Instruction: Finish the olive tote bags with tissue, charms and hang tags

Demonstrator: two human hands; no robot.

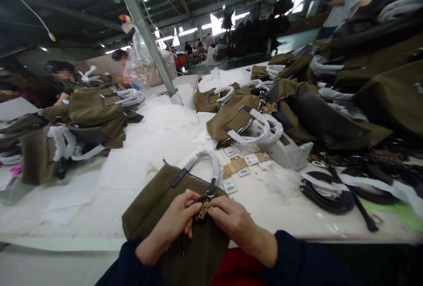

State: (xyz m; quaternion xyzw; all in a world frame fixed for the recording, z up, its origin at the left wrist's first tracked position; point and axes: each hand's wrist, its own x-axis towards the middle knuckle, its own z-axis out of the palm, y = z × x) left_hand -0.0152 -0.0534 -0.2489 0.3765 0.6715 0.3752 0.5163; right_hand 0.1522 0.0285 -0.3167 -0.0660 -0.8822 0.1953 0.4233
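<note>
Two bare hands meet at the near edge of the white worktable [291, 215], over an olive-brown canvas handbag [155, 206] that lies flat and hangs partly over the table's near edge toward the person. The left hand [172, 226] and the right hand [233, 220] both pinch a small leopard-print tab [204, 208] between thumb and fingertips, fingers curled in tight, the left gripping its left side and the right its right side. The tab sits right between the two hands, at the base of the bag's handle, where a dark strap end [211, 187] comes down to it. The handle [206, 158] is wrapped in white paper and arches up just far of the hands. Just right and far of the bag lie several small price tags [230, 185], some white with barcodes and some brown, scattered on the table. Further right, coiled black straps [325, 193] rest near a strip of white paper. More olive handbags with wrapped handles are piled far right [238, 118] and far left [92, 105], with loose sheets of white tissue paper [158, 131] spread between them. Other people sit at the far left of the table, and one stands at the far right.
</note>
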